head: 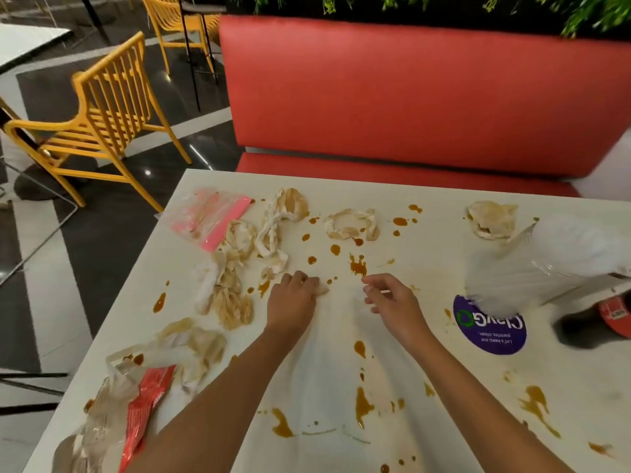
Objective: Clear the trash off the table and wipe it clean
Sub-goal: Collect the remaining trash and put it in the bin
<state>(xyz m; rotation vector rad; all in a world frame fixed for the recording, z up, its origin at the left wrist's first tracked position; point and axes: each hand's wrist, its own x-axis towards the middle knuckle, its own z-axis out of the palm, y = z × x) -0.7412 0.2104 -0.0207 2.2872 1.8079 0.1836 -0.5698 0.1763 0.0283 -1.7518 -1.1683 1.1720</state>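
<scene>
Pinching a crumpled napkin (322, 288), left fingers (301, 278) curl; right fingers (371, 298) hang loosely curled nearby.

Both forearms extended, left hand (293, 300) gripping a napkin scrap (321, 288), right hand (392, 302) loosely curled.

Red padded booth bench (409, 97) straight across, green plants (444, 8) hanging over its top. Yellow slatted chairs (102, 114) sit off left on a glossy black-and-white floor (41, 302).
</scene>
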